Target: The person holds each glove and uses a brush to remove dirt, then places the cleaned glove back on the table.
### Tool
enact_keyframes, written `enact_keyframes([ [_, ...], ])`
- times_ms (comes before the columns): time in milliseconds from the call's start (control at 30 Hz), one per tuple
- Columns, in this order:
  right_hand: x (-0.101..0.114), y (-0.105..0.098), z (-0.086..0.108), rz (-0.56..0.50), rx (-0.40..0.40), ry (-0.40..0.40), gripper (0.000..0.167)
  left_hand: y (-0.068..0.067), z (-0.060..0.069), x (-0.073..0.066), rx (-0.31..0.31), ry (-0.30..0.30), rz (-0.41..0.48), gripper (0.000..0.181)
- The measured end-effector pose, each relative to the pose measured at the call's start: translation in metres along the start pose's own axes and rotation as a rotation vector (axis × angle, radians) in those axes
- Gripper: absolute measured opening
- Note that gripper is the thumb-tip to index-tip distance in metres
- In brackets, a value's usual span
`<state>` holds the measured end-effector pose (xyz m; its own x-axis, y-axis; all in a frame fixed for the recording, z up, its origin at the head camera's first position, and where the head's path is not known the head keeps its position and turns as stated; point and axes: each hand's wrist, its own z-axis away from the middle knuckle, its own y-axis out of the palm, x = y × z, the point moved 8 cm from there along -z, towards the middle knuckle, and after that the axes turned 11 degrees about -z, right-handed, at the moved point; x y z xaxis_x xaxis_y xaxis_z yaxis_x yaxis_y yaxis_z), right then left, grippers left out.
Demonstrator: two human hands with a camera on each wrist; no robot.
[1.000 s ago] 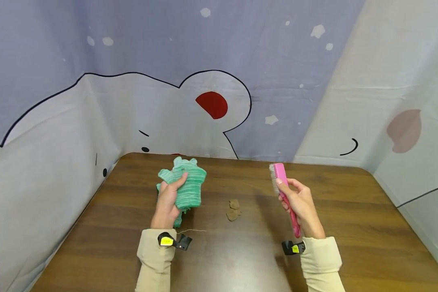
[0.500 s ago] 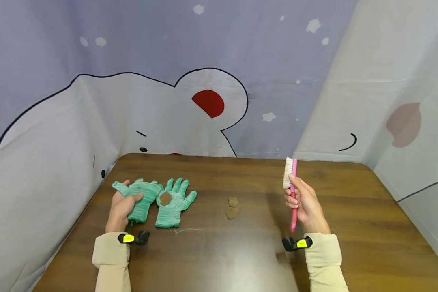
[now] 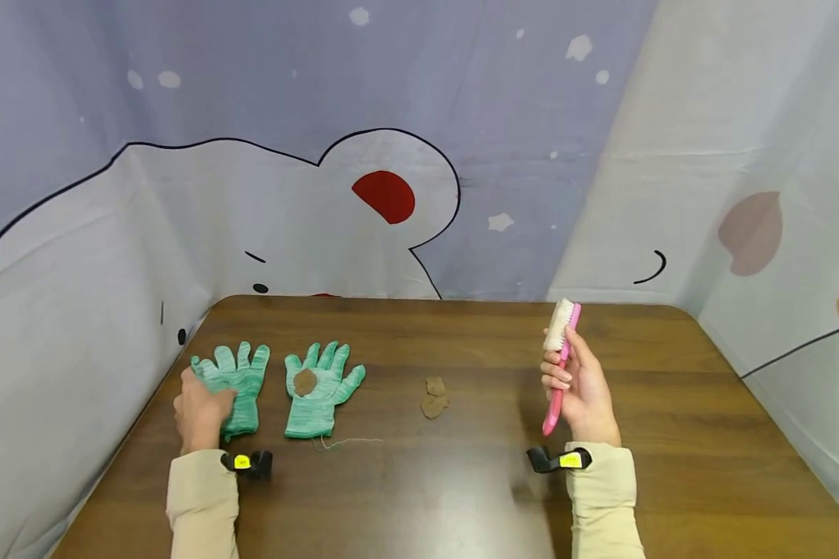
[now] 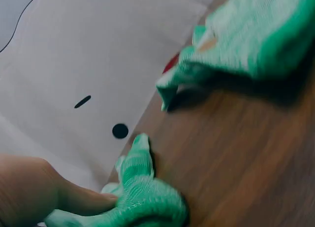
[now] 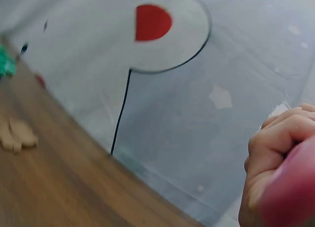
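Two green knitted gloves lie on the table, fingers pointing away. At the left one (image 3: 243, 388), my left hand (image 3: 201, 411) holds the outer edge, its thumb (image 4: 86, 200) laid on the fabric; the other fingertips are hidden. The second glove (image 3: 319, 411) lies to its right, with a round brown patch (image 3: 304, 381) on it and a loose thread (image 3: 353, 441) at its cuff. My right hand (image 3: 587, 392) grips a pink brush (image 3: 556, 400) by the handle above the table, white bristles (image 3: 558, 326) up and facing left. In the right wrist view, the handle end (image 5: 290, 187) is blurred.
Flat brown pieces (image 3: 434, 397) lie on the wooden table (image 3: 391, 505) between the gloves and the brush. A printed cloth (image 3: 287, 217) hangs along the table's back and sides.
My left hand has moved left, and the gloves, first bunched together in it, now lie spread side by side. The brush has turned in my right hand, bristles now more toward me.
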<state>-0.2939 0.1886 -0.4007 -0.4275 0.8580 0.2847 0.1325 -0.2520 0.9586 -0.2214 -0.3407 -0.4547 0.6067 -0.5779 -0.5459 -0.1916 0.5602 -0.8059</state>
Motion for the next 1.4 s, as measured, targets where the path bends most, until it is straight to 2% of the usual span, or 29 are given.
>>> enact_keyframes([
  [100,0.003,0.005,0.002,-0.100,0.074,0.033,0.031,0.001,-0.003,-0.006,-0.016,0.059,-0.071,0.079],
  [233,0.006,0.006,0.002,-0.130,0.080,0.038,0.033,0.007,-0.008,-0.014,-0.005,0.145,-0.107,0.078],
  [300,0.005,0.004,0.003,-0.135,0.060,0.043,0.032,0.008,-0.009,-0.015,0.002,0.150,-0.108,0.079],
  [367,0.005,0.003,0.003,-0.140,0.045,0.045,0.033,0.007,-0.006,-0.014,-0.020,0.138,-0.112,0.079],
  [433,0.004,0.002,0.004,-0.151,0.044,0.048,0.033,0.003,-0.001,-0.015,-0.104,0.127,-0.108,0.078],
  [500,0.004,0.002,0.005,-0.154,0.044,0.049,0.034,-0.003,0.009,-0.022,-0.236,0.143,-0.103,0.069],
  [600,0.002,0.004,0.005,-0.143,0.051,0.068,0.034,-0.010,0.027,-0.043,-0.442,0.229,-0.108,0.050],
  [633,0.001,0.004,0.005,-0.134,0.050,0.079,0.034,-0.010,0.033,-0.051,-0.479,0.266,-0.116,0.041],
  [667,0.001,0.004,0.005,-0.120,0.044,0.086,0.034,-0.007,0.037,-0.059,-0.471,0.293,-0.128,0.032],
  [700,0.000,0.004,0.005,-0.107,0.043,0.094,0.034,-0.002,0.040,-0.066,-0.440,0.321,-0.137,0.030],
  [767,-0.001,0.005,0.004,-0.082,0.038,0.106,0.034,0.009,0.045,-0.078,-0.336,0.365,-0.155,0.043],
  [833,-0.001,0.005,0.004,-0.068,0.027,0.105,0.034,0.022,0.047,-0.084,-0.205,0.369,-0.163,0.053],
  [900,-0.001,0.006,0.004,-0.065,0.022,0.100,0.034,0.030,0.049,-0.087,-0.120,0.355,-0.174,0.055],
  [1000,-0.001,0.007,0.003,-0.073,0.014,0.096,0.033,0.037,0.050,-0.087,-0.082,0.320,-0.188,0.052],
  [1233,0.001,0.007,0.003,-0.056,-0.031,0.053,0.032,0.045,0.044,-0.081,-0.064,0.248,-0.191,0.046],
  [1400,0.001,0.008,0.003,-0.086,-0.001,0.068,0.032,0.054,0.041,-0.079,-0.005,0.207,-0.168,0.045],
])
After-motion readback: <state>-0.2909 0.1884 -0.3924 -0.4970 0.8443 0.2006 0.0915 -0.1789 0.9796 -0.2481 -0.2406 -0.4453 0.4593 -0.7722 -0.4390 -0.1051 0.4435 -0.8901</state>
